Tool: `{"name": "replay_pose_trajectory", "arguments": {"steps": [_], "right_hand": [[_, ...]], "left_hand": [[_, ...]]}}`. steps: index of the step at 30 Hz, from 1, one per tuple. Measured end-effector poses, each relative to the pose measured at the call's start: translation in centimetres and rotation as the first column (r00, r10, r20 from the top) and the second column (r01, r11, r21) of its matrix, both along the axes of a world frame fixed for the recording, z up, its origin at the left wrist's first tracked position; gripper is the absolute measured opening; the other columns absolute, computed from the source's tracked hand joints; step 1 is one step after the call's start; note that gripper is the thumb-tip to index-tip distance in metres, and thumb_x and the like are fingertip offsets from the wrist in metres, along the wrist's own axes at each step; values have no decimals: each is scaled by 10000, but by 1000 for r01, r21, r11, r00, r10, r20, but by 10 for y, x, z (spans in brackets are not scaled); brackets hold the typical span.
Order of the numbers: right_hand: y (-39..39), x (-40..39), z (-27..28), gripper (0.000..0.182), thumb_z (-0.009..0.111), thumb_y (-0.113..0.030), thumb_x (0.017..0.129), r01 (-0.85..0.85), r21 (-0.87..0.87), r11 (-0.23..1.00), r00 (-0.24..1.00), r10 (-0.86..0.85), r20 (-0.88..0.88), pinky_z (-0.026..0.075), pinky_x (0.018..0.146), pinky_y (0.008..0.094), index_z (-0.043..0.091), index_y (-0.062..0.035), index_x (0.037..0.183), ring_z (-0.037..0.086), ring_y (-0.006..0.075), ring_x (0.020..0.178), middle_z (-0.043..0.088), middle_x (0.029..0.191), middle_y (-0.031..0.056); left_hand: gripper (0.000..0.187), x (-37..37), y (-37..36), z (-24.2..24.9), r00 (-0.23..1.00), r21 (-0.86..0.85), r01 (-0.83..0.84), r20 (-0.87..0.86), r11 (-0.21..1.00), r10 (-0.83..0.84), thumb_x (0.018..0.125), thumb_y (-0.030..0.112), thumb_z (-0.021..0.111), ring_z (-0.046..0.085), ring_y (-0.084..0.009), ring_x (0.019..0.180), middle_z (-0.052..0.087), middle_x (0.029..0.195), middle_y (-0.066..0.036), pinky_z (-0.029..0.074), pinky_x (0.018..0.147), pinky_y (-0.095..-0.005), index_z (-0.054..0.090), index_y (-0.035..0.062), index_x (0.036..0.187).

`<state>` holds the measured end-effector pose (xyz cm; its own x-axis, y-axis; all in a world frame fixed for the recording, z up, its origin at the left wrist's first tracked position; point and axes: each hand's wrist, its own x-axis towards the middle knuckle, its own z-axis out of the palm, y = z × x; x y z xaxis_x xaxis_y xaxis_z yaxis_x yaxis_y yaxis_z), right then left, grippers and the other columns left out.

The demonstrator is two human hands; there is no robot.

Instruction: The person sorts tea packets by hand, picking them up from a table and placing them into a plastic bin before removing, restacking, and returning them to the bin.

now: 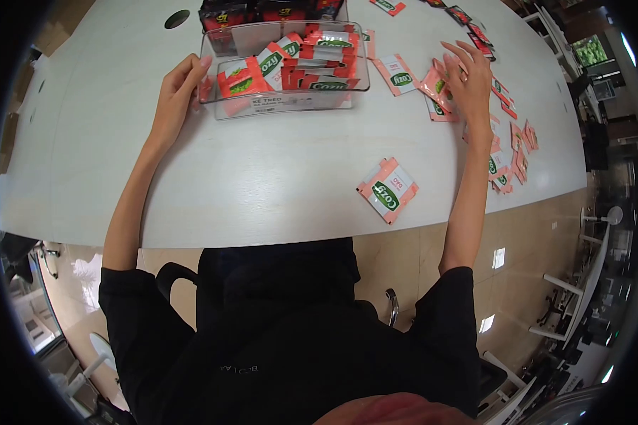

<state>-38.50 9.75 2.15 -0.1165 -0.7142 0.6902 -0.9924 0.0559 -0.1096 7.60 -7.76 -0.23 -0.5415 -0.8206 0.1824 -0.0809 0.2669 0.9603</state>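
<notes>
My left hand (179, 91) holds the left end of a clear plastic bin (283, 102), its thumb on the rim and its fingers curled at the side. Inside the bin are several orange-and-white Cozy tea sachets (270, 64), some standing in a row and some leaning. My right hand (468, 83) is over the loose sachets on the right, fingers stretched and apart. A tilted sachet (436, 86) touches or lies just under its fingertips. One more sachet (388, 190) lies alone near the table's front edge, and another (397, 74) lies between the bin and my right hand.
Black-and-red packets (223, 17) stand in a container behind the bin. A line of dark red packets (478, 34) runs along the back right. Scattered sachets (500, 166) lie beside my right forearm on the white table (262, 184). The table has a round hole (177, 19) at the back left.
</notes>
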Motion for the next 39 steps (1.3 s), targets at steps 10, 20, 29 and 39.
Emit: {"name": "replay_pose_trajectory", "arguments": {"steps": [10,20,29,39], "right_hand": [[32,-107,-38,499,400,-502,1068,243,221,944,888,-308,341,382,1109,485,736,-183,1252,518,435,1301,673,1215,233],[47,-96,-28,505,682,-517,916,523,403,751,781,-612,126,356,1121,493,655,-285,1363,541,349,1307,629,1318,187],[29,-106,-53,581,761,-365,884,350,283,893,886,-413,211,465,993,469,586,-197,1412,613,353,1190,710,1177,136],[17,-23,15,339,803,-239,884,332,-161,930,928,-291,233,494,872,369,729,-137,1198,632,214,919,734,1040,69]], "left_hand": [[426,0,3,5,1000,45,-17,8,999,16,1056,446,563,426,-34,649,440,685,50,311,568,-215,463,143,773],[425,-3,8,10,1000,35,-28,12,999,28,1054,456,560,426,-28,633,447,682,54,311,555,-214,465,149,776],[417,-1,4,7,999,27,-25,22,999,24,1058,428,563,410,-25,633,447,679,56,299,553,-207,458,144,772],[438,1,-1,-2,1000,36,-2,-18,999,3,1039,465,585,390,-21,575,479,669,43,307,544,-209,498,135,764]]}}
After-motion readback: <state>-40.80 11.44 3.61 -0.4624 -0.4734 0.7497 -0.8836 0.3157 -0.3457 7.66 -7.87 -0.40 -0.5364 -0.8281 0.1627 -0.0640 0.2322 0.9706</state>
